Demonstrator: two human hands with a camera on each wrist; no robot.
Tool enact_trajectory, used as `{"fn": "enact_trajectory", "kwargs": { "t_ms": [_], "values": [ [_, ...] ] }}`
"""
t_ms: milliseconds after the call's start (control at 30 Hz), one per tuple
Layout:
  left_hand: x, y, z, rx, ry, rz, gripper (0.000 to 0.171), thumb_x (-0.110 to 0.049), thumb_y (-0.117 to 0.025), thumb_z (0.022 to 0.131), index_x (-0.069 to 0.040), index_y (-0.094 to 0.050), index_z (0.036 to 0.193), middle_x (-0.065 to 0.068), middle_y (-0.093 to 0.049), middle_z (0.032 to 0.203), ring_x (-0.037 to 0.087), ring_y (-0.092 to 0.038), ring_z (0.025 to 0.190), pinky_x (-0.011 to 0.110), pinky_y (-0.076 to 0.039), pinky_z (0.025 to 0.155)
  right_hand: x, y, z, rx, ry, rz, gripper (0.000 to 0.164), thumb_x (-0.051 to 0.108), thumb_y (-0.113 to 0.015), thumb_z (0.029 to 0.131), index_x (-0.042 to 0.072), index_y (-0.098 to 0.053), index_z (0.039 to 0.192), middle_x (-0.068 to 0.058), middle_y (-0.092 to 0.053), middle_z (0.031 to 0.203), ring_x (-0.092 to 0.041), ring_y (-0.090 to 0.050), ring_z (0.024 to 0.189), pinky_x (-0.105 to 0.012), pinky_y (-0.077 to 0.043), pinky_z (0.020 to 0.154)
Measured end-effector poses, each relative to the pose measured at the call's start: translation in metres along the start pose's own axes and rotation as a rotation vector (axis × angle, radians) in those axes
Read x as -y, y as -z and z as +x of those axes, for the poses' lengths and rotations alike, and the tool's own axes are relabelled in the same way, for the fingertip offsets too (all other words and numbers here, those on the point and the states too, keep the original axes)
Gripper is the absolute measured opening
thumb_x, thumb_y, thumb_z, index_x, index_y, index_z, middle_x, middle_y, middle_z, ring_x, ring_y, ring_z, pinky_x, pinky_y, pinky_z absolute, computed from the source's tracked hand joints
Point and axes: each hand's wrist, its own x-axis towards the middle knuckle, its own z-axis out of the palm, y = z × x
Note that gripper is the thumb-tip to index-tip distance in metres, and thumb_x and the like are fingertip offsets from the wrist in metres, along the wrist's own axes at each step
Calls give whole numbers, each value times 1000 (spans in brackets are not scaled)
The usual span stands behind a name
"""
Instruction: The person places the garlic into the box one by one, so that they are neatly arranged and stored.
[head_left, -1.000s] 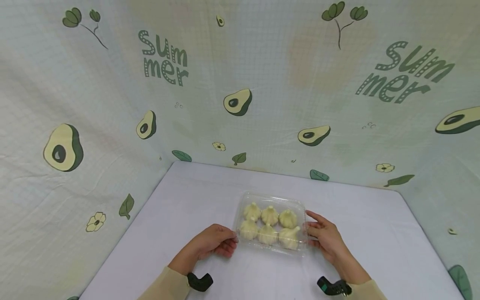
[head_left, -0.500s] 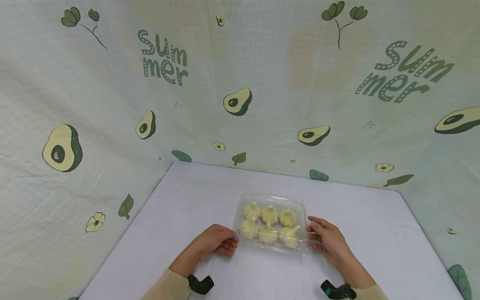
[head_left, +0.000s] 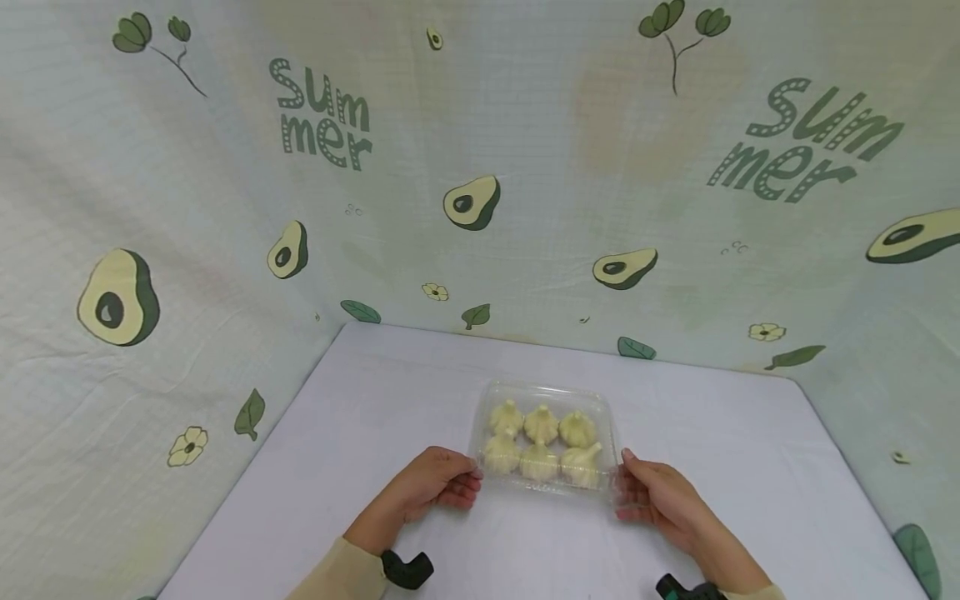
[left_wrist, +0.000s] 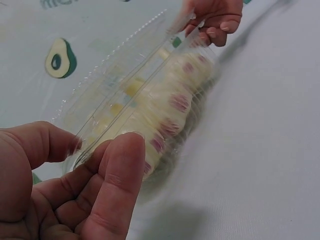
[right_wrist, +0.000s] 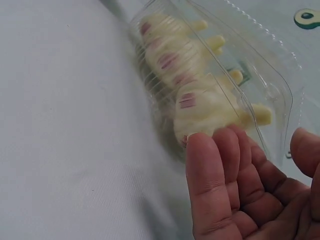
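Note:
A clear plastic clamshell box point(head_left: 551, 392) with its lid down holds several pale garlic bulbs point(head_left: 538, 460) in two rows. Purple patches show on the bulbs point(left_wrist: 179, 102) through the ribbed front wall in the left wrist view. My left hand point(head_left: 437, 482) pinches the rim at the box's left front corner between thumb and index finger. At the right front corner is my right hand point(head_left: 663, 504). Its fingers point(right_wrist: 204, 165) reach to the box's end wall nearly straight, and its thumb point(right_wrist: 306, 150) stands apart from them near the rim.
The box is over a white-covered table point(head_left: 405, 367). A cloth printed with avocados, leaves and lettering point(head_left: 555, 192) hangs behind it and along both sides. A dark device point(head_left: 407, 571) is strapped to the left wrist, and another point(head_left: 686, 590) to the right.
My right hand has slid down the box's right side toward the near corner. The box appears slightly higher in the head view. My left hand has kept its hold on the left corner.

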Motion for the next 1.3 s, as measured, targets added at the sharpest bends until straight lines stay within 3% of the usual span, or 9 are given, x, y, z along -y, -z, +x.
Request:
{"fn": "enact_trajectory", "kwargs": {
  "t_ms": [200, 400, 567, 733, 1300],
  "values": [
    [1, -1, 2, -14, -12, -9, 39, -18, -61, 103, 20, -68, 114, 3, -72, 83, 10, -71, 72, 27, -63, 69, -2, 6, -4, 165, -5, -10, 50, 51, -50, 111, 5, -69, 106, -5, -78, 93, -17, -77, 85, -38, -65, 82],
    [2, -1, 3, -17, -12, -17, 39, -17, -61, 103, 20, -67, 115, 4, -73, 83, 10, -72, 72, 28, -64, 70, -3, 14, -5, 332, -9, 64, 36, 32, -51, 113, 1, -70, 113, -11, -80, 104, -20, -79, 96, -39, -64, 87],
    [3, -1, 3, -16, -10, -17, 40, -18, -63, 102, 20, -68, 116, 5, -74, 84, 11, -73, 74, 28, -64, 71, -4, 19, -6, 412, 1, 105, 29, 17, -49, 112, -1, -71, 119, -12, -79, 110, -21, -78, 103, -39, -63, 90],
    [2, -2, 4, -20, -10, -26, 40, -18, -64, 102, 19, -68, 116, 5, -74, 85, 10, -72, 74, 28, -64, 72, -2, 17, -6, 411, -8, 98, 30, 16, -50, 110, -4, -70, 121, -13, -79, 111, -22, -78, 103, -39, -63, 90],
    [-1, -4, 12, -62, 1, -9, 34, -15, -63, 99, 17, -70, 110, 5, -73, 80, 12, -73, 69, 30, -64, 68, 3, 5, 5, 242, 23, 8, 27, 13, -54, 105, -8, -70, 115, -9, -80, 101, -19, -79, 93, -37, -64, 85]
  ]
}}
